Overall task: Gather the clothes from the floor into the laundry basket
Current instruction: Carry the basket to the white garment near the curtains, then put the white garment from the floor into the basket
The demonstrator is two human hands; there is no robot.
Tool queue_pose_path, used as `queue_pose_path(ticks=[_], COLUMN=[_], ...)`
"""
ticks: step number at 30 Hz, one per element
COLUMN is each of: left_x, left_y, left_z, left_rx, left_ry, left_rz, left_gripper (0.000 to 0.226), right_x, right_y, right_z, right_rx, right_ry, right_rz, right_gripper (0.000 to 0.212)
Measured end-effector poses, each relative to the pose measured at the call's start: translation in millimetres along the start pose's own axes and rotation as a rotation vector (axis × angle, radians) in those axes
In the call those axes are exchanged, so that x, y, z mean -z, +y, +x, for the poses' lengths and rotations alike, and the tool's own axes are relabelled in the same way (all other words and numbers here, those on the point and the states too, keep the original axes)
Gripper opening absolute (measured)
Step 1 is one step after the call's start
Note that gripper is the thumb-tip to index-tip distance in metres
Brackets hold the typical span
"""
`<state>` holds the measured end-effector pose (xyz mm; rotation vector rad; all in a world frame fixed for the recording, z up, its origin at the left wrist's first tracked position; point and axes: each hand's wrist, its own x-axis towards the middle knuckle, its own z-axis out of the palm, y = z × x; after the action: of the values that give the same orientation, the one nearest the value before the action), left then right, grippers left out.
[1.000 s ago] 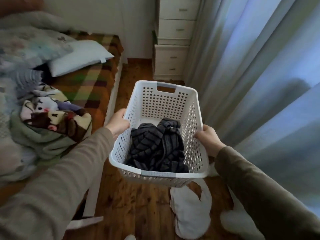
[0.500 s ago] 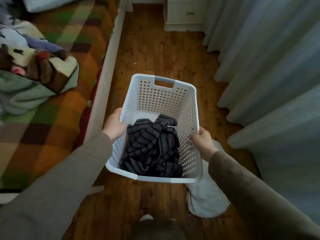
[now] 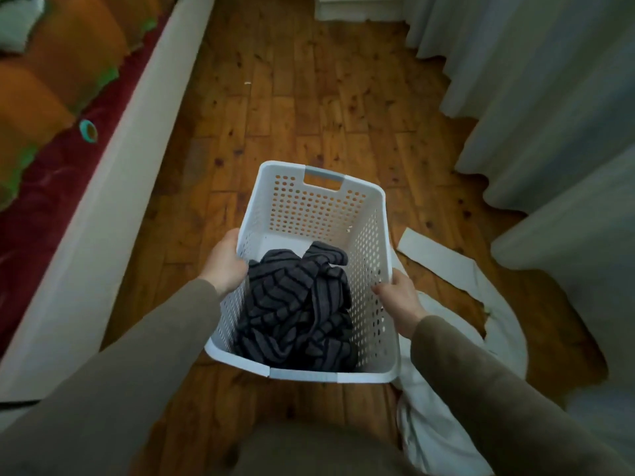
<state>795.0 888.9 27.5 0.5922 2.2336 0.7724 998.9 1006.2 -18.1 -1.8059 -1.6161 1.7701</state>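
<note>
- White perforated basket (image 3: 311,214) gripped at both long rims, above a wooden floor (image 3: 281,97); whether off the boards or resting on them, impossible to tell.
- Left hand (image 3: 225,262) wrapped over the basket's left rim, fingers curled inside the wall, thumb outside.
- Right hand (image 3: 400,298) clasped on the basket's right rim, fingers hooked over the edge, back of the hand turned outward.
- Dark striped garment (image 3: 295,307) bunched in the basket's near half, far half of the bottom bare and white.
- Grey-edged handle slot (image 3: 324,176) cut into the basket's far wall.
- White cloth (image 3: 446,269) spread on the floor just right of the basket, running under its near right corner and on toward the bottom of the frame.
- Pale curtains (image 3: 536,108) hanging to the floor right of the basket, beyond the cloth.
- White bed frame (image 3: 113,187) slanting along the floor left of the basket, orange-and-red bedding (image 3: 51,97) above it.
- Olive sleeves (image 3: 130,379) reaching to the basket from both lower corners.
</note>
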Motion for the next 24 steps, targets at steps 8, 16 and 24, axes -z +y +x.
queue_pose_path(ticks=[8,16,24], left_x=[-47,-59,-64], left_y=[-34,-42,-34], left_z=[24,17,8], left_rx=[-0.085,-0.152,-0.203], left_ry=[0.007,0.05,0.119], left_rz=[0.011,0.094,0.228], left_gripper=[0.052,0.05,0.054], right_x=[-5,-7,73], right_y=[55,81,143], right_z=[33,39,69], right_rx=[0.034,0.073,0.093], right_ry=[-0.006,-0.031,0.294], right_rz=[0.094,0.1,-0.046], right_gripper=[0.04,0.042,0.057])
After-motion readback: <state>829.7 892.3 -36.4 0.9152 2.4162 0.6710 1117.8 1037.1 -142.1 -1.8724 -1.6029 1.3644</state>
